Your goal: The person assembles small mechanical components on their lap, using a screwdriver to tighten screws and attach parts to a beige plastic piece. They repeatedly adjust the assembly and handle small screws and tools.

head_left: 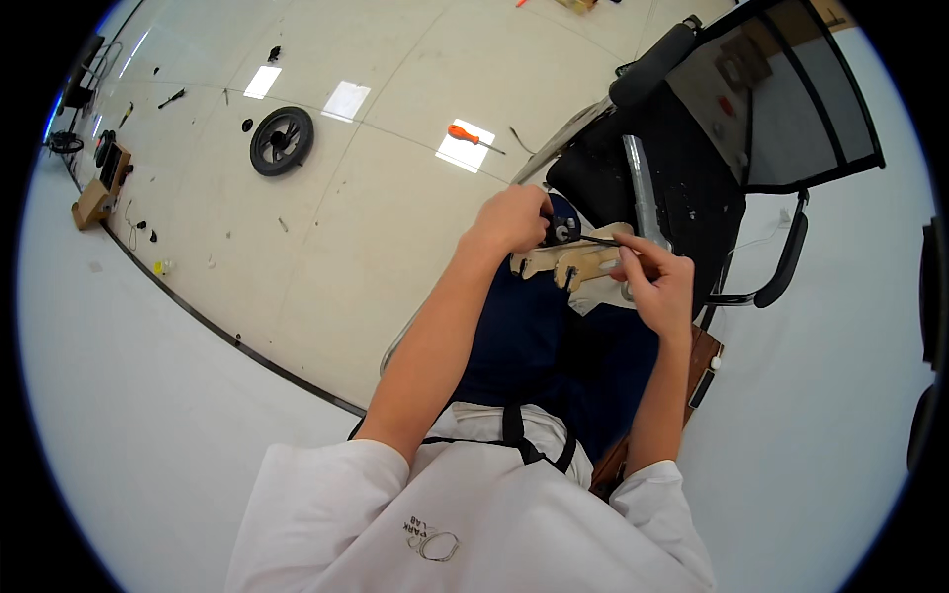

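Note:
Above my lap, my left hand is closed around a small black part with a lighter grey spot on its face; the fingers hide some of it. My right hand pinches a thin dark rod-like piece that reaches left to the black part. Whether it is a tool or a cable I cannot make out. Just below both hands, a beige frame piece with forked, hook-like ends lies across my dark blue trousers. A silver tube rests on the chair beyond my right hand.
A black office chair stands ahead to the right. On the tiled floor lie an orange-handled screwdriver, a black spoked wheel and several small parts. A cardboard box is by the left wall. A brown wooden surface sits beside my right forearm.

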{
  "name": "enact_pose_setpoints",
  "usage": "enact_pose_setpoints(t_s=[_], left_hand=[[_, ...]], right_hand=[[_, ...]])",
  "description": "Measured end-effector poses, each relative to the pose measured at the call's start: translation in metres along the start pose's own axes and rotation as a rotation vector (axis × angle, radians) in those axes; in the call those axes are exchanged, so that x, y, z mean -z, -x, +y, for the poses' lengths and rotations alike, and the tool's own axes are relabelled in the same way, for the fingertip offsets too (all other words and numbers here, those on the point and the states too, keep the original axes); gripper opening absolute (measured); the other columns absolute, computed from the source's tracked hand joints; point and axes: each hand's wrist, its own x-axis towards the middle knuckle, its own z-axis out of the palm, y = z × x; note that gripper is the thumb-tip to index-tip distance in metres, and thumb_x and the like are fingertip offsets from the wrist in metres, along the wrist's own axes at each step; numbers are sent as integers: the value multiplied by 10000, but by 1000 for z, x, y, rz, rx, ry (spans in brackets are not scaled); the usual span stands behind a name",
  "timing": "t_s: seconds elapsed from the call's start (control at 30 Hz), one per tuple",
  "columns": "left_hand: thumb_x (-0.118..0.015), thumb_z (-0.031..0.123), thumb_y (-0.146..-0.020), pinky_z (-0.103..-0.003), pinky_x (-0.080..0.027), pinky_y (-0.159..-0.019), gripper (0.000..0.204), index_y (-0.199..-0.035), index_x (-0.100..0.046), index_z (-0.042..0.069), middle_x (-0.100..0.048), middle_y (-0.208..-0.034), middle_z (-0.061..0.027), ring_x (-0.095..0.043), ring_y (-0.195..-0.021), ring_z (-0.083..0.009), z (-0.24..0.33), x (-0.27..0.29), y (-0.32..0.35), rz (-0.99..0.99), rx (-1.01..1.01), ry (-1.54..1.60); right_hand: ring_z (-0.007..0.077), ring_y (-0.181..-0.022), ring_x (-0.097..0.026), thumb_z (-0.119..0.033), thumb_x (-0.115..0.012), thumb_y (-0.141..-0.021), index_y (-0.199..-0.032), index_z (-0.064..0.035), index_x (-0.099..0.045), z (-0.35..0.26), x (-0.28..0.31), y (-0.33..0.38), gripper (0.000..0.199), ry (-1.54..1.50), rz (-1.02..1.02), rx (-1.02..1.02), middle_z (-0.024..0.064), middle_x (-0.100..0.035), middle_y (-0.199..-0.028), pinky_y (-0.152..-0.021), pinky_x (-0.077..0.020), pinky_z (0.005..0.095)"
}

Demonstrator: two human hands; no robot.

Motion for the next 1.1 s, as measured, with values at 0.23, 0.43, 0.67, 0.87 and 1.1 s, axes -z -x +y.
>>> enact_pose_setpoints(t_s=[0.23,0.43,0.67,0.87,1.1], left_hand=[[-769,140,-617,-476,-552,-802,326,-940,-769,96,-712,-885,-190,-683,-870,-378,-4,-22,12,188,-241,-72],[-772,124,-676,-431,-520,-909,296,-972,-756,120,-617,-1058,-143,-604,-1077,-340,-12,-21,3,90,-354,-7],[-722,40,-706,-416,-518,-900,264,-947,-777,133,-657,-1016,-135,-624,-1020,-338,-15,-36,-14,55,-486,-8],[-779,62,-723,-400,-532,-862,267,-990,-764,55,-671,-1001,-148,-659,-950,-331,3,-11,-1,78,-399,-62],[-807,95,-699,-399,-542,-858,257,-954,-781,75,-684,-978,-143,-661,-933,-318,18,-4,1,105,-311,-129]], right_hand=[[191,-875,-732,-61,-655,-929,-1168,42,-682,33,-11,15,261,-223,-34,27,128,-738,-968,-801,-581,313],[176,-955,-712,24,-653,-902,-1260,81,-626,32,-13,17,364,-263,-77,8,158,-749,-1010,-844,-555,298],[157,-705,-712,-125,-800,-811,-944,25,-769,5,-8,-2,203,-13,92,101,128,-746,-779,-668,-552,281],[181,-442,-467,-249,-709,-923,-696,56,-633,-2,-14,-33,389,169,211,256,152,-546,-554,-490,-383,345],[118,-489,-608,-207,-553,-1034,-1088,-4,-670,13,-7,-24,240,-612,23,-297,61,-651,-630,-480,-514,232]])
